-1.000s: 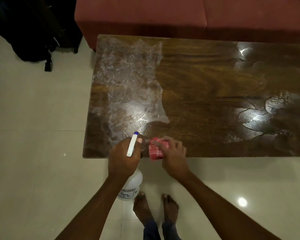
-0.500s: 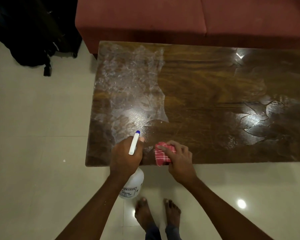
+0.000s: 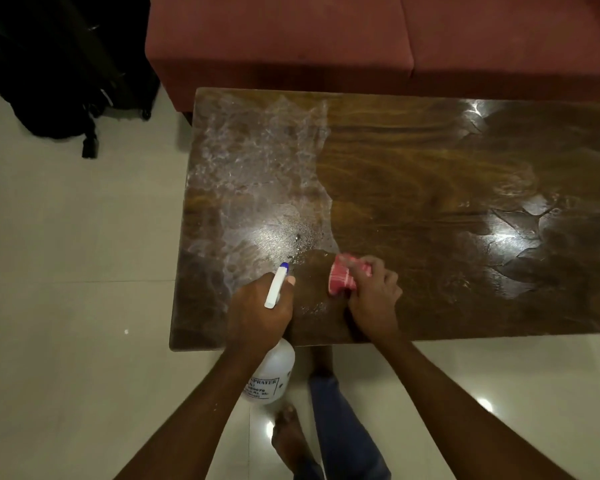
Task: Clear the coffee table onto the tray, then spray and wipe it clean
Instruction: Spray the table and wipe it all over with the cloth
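Both hands over the coffee table [image 3: 430, 202]: left hand [image 3: 260, 310] grips spray bottle [image 3: 271, 372], right hand [image 3: 373, 299] clutches red cloth [image 3: 342, 277]

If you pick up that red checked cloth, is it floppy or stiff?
Probably floppy: the cloth sits bunched and folded under the right hand, as soft fabric does. Pushed over the wet coffee table, it would probably slide and soak up spray, getting a bit heavier.

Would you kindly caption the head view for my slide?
Left hand holds spray bottle; right hand grips red cloth on the wet coffee table.
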